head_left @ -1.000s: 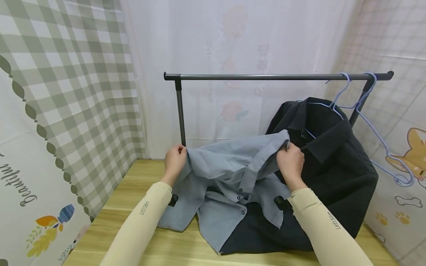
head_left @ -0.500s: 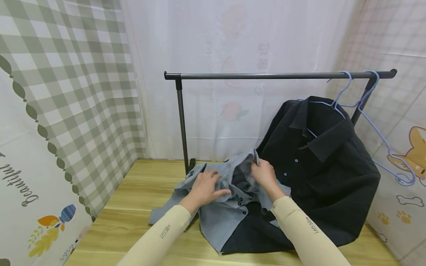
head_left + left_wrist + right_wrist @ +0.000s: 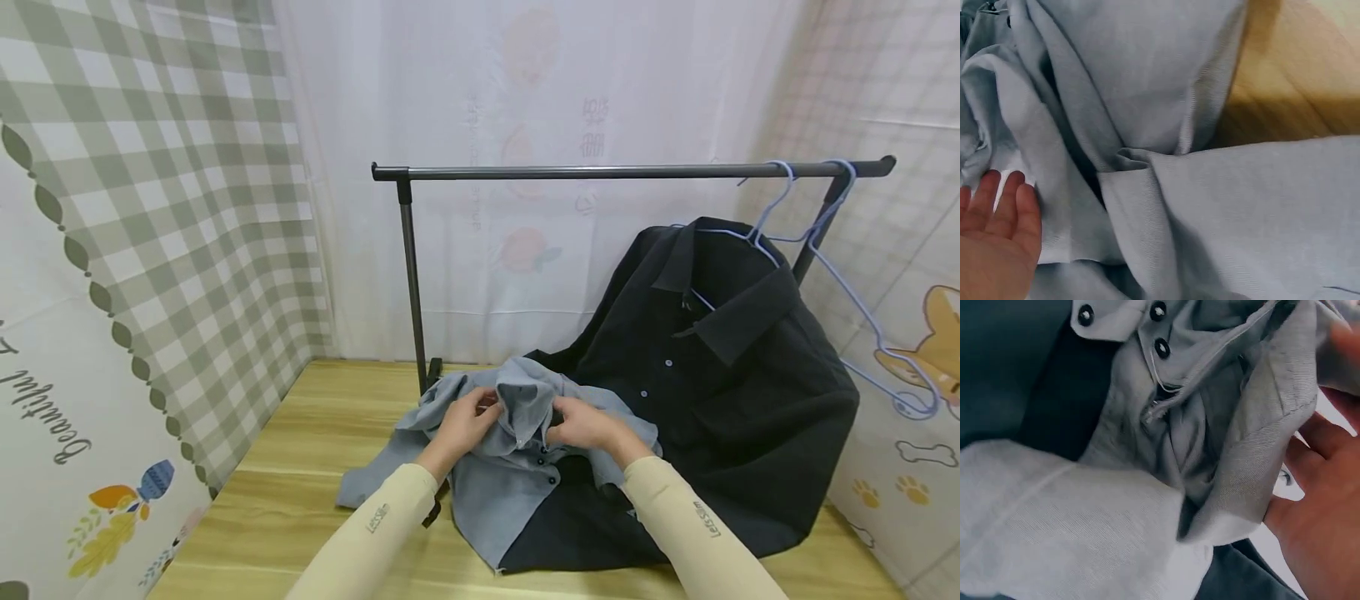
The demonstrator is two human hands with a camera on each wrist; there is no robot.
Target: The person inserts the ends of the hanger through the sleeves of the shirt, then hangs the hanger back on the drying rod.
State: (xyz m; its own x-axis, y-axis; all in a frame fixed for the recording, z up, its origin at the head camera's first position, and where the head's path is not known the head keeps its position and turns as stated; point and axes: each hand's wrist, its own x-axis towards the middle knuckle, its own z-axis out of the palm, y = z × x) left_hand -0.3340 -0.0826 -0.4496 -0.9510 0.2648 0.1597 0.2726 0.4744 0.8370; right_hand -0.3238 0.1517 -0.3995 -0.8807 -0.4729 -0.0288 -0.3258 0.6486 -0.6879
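A grey-blue buttoned shirt (image 3: 480,492) lies bunched on the wooden table, its collar (image 3: 525,396) standing up between both hands. My left hand (image 3: 468,421) is at the collar's left side. In the left wrist view, its fingers (image 3: 1007,206) are fairly straight and lie against the cloth. My right hand (image 3: 588,425) is on the collar's other side, with thumb and fingers apart. The right wrist view shows this hand (image 3: 1322,494) touching the folded collar edge, fingertips partly hidden behind cloth. Dark buttons (image 3: 1161,347) run down the shirt's front placket.
A black shirt (image 3: 720,417) hangs on a blue hanger (image 3: 757,225) at the right, its lower part spread under the grey-blue shirt. Another blue hanger (image 3: 862,312) hangs beside it on the dark rack bar (image 3: 585,173). Wooden table (image 3: 300,467) shows at left.
Both hands have come down and inward from holding the grey-blue shirt raised and spread. The shirt has dropped into a bunch, and its collar now stands between the hands.
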